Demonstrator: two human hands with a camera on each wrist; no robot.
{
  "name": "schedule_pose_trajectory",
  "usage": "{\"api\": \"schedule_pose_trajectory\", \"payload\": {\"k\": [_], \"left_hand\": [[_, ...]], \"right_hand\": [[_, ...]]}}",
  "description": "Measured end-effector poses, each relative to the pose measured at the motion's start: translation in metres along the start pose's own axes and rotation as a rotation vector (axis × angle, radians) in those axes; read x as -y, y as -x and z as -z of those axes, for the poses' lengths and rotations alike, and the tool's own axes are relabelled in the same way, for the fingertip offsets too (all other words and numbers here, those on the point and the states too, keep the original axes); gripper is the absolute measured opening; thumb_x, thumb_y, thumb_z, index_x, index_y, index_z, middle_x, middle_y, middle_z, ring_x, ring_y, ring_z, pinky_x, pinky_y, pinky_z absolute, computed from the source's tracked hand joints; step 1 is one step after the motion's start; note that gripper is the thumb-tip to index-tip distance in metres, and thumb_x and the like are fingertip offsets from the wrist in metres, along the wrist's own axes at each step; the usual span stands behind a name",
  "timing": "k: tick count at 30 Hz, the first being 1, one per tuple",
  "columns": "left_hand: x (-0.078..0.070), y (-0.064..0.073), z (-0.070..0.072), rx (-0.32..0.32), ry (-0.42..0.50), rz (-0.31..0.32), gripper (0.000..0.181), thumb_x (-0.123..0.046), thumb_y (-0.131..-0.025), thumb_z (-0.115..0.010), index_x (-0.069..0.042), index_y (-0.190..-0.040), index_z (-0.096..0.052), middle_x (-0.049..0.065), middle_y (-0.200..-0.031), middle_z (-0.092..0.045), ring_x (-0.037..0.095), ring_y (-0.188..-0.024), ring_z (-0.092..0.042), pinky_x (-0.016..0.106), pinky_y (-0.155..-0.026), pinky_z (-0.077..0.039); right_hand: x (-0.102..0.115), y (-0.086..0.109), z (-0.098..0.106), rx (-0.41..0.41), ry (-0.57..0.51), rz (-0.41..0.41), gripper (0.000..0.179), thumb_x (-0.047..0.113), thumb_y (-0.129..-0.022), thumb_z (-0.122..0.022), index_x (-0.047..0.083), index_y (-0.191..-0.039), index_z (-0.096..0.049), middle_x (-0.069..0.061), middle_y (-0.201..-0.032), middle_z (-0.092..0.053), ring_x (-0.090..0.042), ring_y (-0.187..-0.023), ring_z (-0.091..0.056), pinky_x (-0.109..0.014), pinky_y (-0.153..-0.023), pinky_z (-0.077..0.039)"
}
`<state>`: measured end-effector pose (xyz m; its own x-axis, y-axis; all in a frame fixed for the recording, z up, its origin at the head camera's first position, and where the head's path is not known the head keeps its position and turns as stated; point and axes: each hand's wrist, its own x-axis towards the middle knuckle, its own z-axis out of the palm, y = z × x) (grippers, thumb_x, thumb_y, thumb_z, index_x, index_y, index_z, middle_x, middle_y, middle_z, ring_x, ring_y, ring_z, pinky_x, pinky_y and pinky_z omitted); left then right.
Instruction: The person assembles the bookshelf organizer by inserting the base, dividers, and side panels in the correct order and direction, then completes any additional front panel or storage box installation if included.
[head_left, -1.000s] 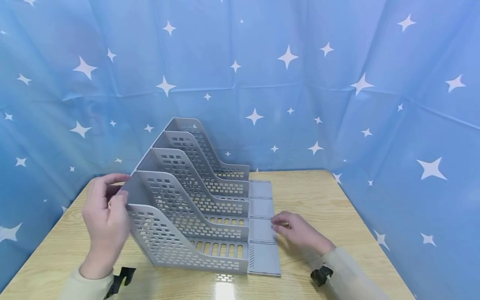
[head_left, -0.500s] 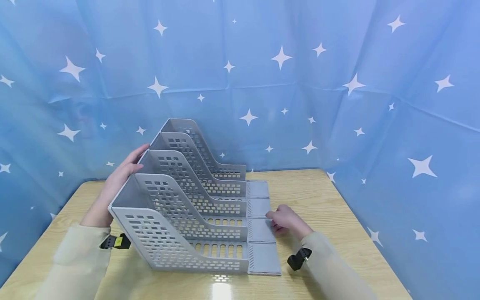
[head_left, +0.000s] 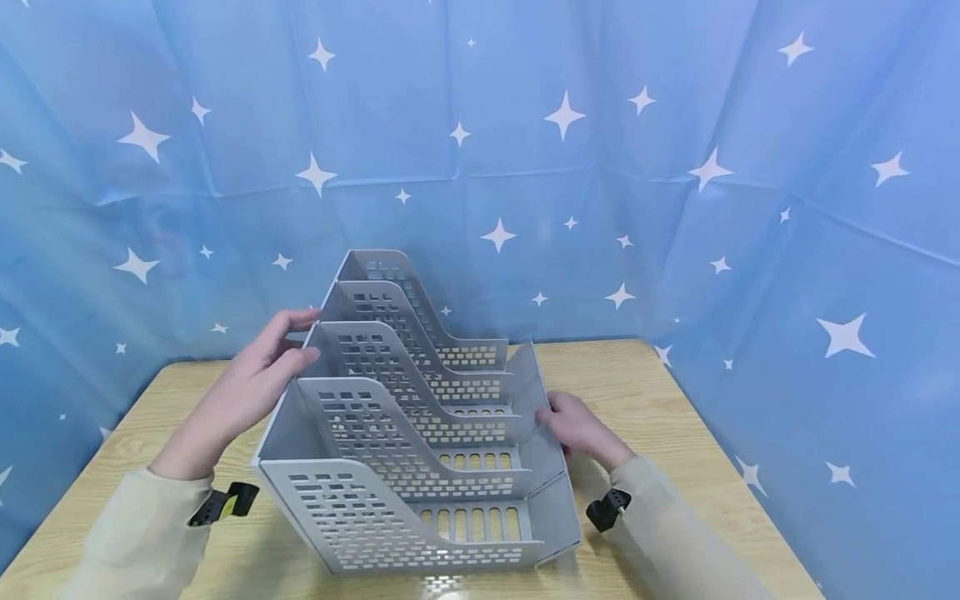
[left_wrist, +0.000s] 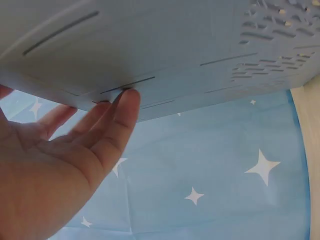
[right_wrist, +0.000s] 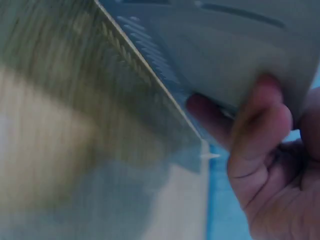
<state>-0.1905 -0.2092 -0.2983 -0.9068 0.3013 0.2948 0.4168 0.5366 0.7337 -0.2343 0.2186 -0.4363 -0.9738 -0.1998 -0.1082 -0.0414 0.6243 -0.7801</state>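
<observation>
A grey plastic file organizer [head_left: 420, 533] stands on the table, its sloped, perforated dividers facing right. My left hand [head_left: 251, 383] holds the top edge of its tall back panel [left_wrist: 190, 65], thumb and forefinger at the rim. In the left wrist view, bent fingers [left_wrist: 127, 107] touch that panel's outer face. At the low end, the front flap [head_left: 551, 467] stands tilted up against the divider ends. My right hand [head_left: 579, 425] grips the flap's outer edge near its middle, thumb on top. Curled fingers [right_wrist: 262, 130] meet the flap's underside in the right wrist view.
A wooden table [head_left: 637, 375] carries the organizer. Behind and at both sides hangs a blue curtain [head_left: 480, 108] with white stars. Black straps [head_left: 225, 504] circle both wrists over pale sleeves [head_left: 675, 525].
The front flap, flat on the table before, has swung upward with my right hand. The organizer has shifted right and nearer. My left hand has moved from the near corner to farther along the back edge.
</observation>
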Motion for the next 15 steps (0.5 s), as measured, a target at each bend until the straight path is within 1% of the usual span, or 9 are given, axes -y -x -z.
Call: {"api": "schedule_pose_trajectory", "payload": {"k": [2,3,6,8,10,12,15], "left_hand": [[0.0,-0.007,0.0,0.003,-0.024,-0.011,0.054,-0.022,-0.11,-0.044,-0.01,-0.161,-0.033,0.021,-0.163,-0.033,0.045,-0.142,-0.042,0.066,-0.108,-0.037],[0.001,-0.011,0.0,0.014,-0.028,-0.01,0.055,-0.022,-0.11,-0.043,-0.011,-0.162,-0.031,0.019,-0.166,-0.029,0.045,-0.147,-0.036,0.068,-0.111,-0.033],[0.004,-0.018,0.001,0.051,-0.037,0.0,0.06,-0.02,-0.109,-0.039,-0.019,-0.166,-0.022,0.006,-0.173,-0.014,0.04,-0.157,-0.016,0.071,-0.118,-0.02],[0.005,-0.019,0.001,0.065,-0.033,0.008,0.061,-0.017,-0.108,-0.037,-0.024,-0.166,-0.02,-0.002,-0.174,-0.01,0.035,-0.159,-0.008,0.07,-0.12,-0.014],[0.006,-0.019,0.0,0.063,-0.019,0.0,0.062,-0.016,-0.107,-0.036,-0.024,-0.166,-0.021,-0.005,-0.173,-0.009,0.033,-0.159,-0.007,0.069,-0.121,-0.012],[0.006,-0.019,-0.001,0.056,-0.012,-0.012,0.061,-0.016,-0.107,-0.036,-0.024,-0.166,-0.022,-0.006,-0.173,-0.009,0.033,-0.159,-0.007,0.069,-0.121,-0.011],[0.006,-0.02,-0.001,0.061,0.0,-0.024,0.061,-0.016,-0.108,-0.035,-0.024,-0.166,-0.021,-0.006,-0.173,-0.007,0.034,-0.159,-0.006,0.068,-0.122,-0.009]], "right_hand": [[0.007,0.001,0.006,-0.036,0.035,0.031,0.028,0.006,-0.103,-0.042,-0.011,-0.12,-0.058,-0.014,-0.074,-0.064,-0.013,-0.04,-0.049,-0.036,-0.037,-0.046],[0.011,0.001,0.01,-0.051,0.044,0.04,0.03,0.005,-0.102,-0.041,-0.011,-0.122,-0.056,-0.016,-0.077,-0.064,-0.014,-0.039,-0.048,-0.037,-0.037,-0.045],[0.021,0.002,0.021,-0.066,0.035,0.06,0.034,0.005,-0.101,-0.04,-0.012,-0.13,-0.05,-0.021,-0.086,-0.066,-0.015,-0.039,-0.046,-0.033,-0.036,-0.04],[0.027,0.003,0.027,-0.051,0.024,0.068,0.035,0.005,-0.101,-0.039,-0.012,-0.13,-0.049,-0.023,-0.088,-0.066,-0.015,-0.04,-0.046,-0.03,-0.036,-0.037],[0.031,0.004,0.031,-0.035,0.024,0.074,0.033,0.005,-0.1,-0.039,-0.011,-0.128,-0.049,-0.022,-0.089,-0.066,-0.015,-0.04,-0.046,-0.029,-0.036,-0.036],[0.033,0.005,0.033,-0.027,0.034,0.077,0.03,0.005,-0.1,-0.039,-0.01,-0.124,-0.05,-0.021,-0.088,-0.066,-0.015,-0.04,-0.046,-0.028,-0.036,-0.037],[0.034,0.007,0.036,-0.023,0.044,0.081,0.029,0.005,-0.1,-0.04,-0.009,-0.123,-0.051,-0.02,-0.086,-0.065,-0.015,-0.039,-0.043,-0.029,-0.036,-0.036]]}}
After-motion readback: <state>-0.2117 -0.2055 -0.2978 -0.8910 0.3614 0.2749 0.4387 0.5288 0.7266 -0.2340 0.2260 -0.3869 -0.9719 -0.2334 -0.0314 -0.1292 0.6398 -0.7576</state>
